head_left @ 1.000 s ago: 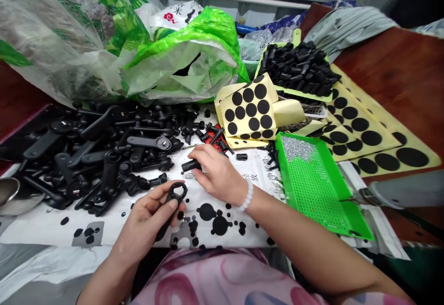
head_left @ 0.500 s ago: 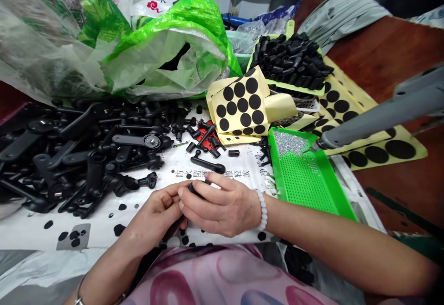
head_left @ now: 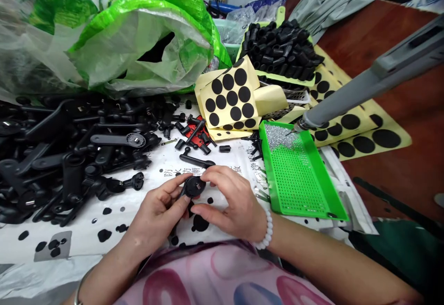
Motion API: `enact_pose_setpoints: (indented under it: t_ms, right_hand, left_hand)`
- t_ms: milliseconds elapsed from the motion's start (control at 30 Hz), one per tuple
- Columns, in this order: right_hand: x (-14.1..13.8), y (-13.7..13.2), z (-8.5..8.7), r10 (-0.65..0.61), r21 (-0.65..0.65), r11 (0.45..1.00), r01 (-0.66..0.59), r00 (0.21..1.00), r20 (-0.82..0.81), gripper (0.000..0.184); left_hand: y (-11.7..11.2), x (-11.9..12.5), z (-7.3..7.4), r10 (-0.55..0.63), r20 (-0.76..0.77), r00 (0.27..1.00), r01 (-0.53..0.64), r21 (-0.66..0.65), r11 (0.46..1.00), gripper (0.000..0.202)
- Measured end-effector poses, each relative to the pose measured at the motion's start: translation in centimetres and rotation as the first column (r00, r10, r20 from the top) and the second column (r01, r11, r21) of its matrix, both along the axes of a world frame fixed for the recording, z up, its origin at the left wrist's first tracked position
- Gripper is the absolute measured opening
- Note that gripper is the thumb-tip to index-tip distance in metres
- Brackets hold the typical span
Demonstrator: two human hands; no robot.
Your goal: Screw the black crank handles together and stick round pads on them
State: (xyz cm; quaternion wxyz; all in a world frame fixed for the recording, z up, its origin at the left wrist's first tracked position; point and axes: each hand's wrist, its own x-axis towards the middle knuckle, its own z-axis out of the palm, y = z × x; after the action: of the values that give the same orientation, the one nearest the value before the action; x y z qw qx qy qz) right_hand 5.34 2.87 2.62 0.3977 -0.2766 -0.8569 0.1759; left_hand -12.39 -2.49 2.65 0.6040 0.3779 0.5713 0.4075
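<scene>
My left hand (head_left: 161, 210) is closed around a black plastic arm (head_left: 194, 187), whose round head faces up between thumb and fingers. A small metal piece shows in the middle of that head; the lower part of the arm is mostly hidden by the hand. Beside the head, my right hand (head_left: 239, 203) has its thumb and fingers spread apart, with the fingertips close to the rim. Whether they touch it I cannot tell. Just beyond the hands lies another black arm (head_left: 197, 160) with a ball end.
A heap of black plastic arms (head_left: 69, 157) covers the left. To the right stand a green tray (head_left: 294, 180) of small silvery pieces and a grey power screwdriver (head_left: 360, 85). Behind are sheets of black round stickers (head_left: 231, 96), a basket of black caps (head_left: 280, 50) and a green bag (head_left: 166, 32).
My right hand has moved off the part and its fingers have spread. The round head, covered before, now shows in my left hand. The whole view has shifted a little.
</scene>
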Motion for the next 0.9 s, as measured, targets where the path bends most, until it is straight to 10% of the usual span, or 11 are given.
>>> enact_pose_setpoints:
  t_ms: [200, 667, 900]
  right_hand:
    - [-0.6, -0.7, -1.2, -0.059, -0.073, 0.996, 0.053, 0.994, -0.091, 0.009]
    - [-0.8, -1.0, -1.9, -0.050, -0.113, 0.993, 0.025, 0.974, -0.222, 0.020]
    - [0.1, -1.9, -1.9, -0.026, -0.361, 0.924, -0.127, 0.920, -0.391, 0.036]
  left_hand:
    - [-0.3, 0.5, 0.0, -0.056, -0.036, 0.998, 0.056, 0.017, 0.998, 0.049]
    - [-0.5, 0.5, -0.5, 0.016, 0.217, 0.976, -0.025, 0.037, 0.999, 0.041]
    - [-0.8, 0.4, -0.2, 0.085, -0.094, 0.992, -0.061, 0.233, 0.971, 0.032]
